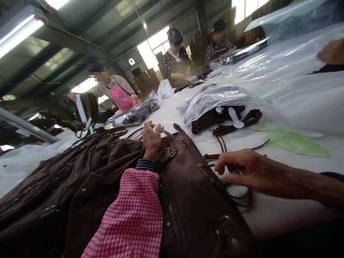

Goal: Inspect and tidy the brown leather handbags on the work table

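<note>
A pile of dark brown leather handbags [88,179] with brass buckles and studs covers the near left of the white table [282,211]. My left hand [151,140], in a red-and-white checked sleeve, rests on the top bag with its fingers curled round a handle strap. My right hand [242,169] reaches in from the right, fingers bent and pinching at a thin brown strap [215,156] beside the bag's zipper edge.
Further back lie another brown bag [215,120] partly under a clear plastic bag [215,98], green paper [295,141], and more plastic sheeting [282,61]. Three people stand along the table's far side. Another person's hand [331,52] shows at the right edge.
</note>
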`<state>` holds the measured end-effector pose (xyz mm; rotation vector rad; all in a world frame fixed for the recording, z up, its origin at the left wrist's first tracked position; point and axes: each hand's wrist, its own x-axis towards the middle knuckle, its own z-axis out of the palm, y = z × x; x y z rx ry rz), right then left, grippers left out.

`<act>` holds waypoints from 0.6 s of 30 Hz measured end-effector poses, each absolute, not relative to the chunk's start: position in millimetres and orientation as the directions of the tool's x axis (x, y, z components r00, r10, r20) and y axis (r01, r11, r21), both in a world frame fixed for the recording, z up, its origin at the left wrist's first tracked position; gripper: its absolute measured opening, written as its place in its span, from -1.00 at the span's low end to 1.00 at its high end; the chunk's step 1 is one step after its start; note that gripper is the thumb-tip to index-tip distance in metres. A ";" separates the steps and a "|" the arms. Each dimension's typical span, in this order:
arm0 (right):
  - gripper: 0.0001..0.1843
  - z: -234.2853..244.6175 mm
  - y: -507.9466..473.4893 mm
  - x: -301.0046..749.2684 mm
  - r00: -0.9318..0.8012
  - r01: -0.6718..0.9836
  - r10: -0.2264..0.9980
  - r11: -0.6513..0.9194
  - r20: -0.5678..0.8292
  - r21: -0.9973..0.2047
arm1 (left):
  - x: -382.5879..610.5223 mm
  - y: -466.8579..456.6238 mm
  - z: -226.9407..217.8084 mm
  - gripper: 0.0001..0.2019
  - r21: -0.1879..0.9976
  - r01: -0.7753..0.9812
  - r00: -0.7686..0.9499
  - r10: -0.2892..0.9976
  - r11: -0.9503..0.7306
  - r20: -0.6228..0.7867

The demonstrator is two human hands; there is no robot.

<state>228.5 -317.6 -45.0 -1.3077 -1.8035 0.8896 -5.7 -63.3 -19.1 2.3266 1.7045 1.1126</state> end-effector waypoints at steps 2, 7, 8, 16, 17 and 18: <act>-0.86 -47.0 -329.2 221.6 -0.301 0.360 0.954 0.117 0.004 -0.926 | -7.7 -106.4 -1.8 -0.54 0.330 0.762 0.314 0.764 -0.557 0.564; -0.79 -48.7 -327.3 216.7 -0.413 0.193 0.906 -0.012 -0.093 -0.981 | -19.5 -252.2 24.4 -0.60 0.122 0.289 0.911 0.312 -0.950 0.271; -0.79 -49.1 -324.5 219.4 -0.418 0.242 0.907 0.052 -0.056 -0.969 | -21.7 -275.8 23.1 -0.52 0.146 0.211 0.955 0.236 -0.967 0.181; -0.71 -73.6 -310.1 236.3 -0.426 0.656 0.825 0.564 0.371 -0.501 | -28.5 -321.7 -6.7 -0.54 0.443 0.238 0.955 0.292 -0.864 0.057; -0.70 -76.5 -305.8 233.6 -0.423 0.684 0.810 0.579 0.407 -0.443 | -28.5 -320.8 -7.9 -0.56 0.461 0.231 0.953 0.294 -0.857 0.070; -0.69 -78.5 -300.3 230.0 -0.414 0.709 0.800 0.583 0.435 -0.397 | -28.2 -320.4 -8.8 -0.56 0.471 0.227 0.952 0.296 -0.852 0.078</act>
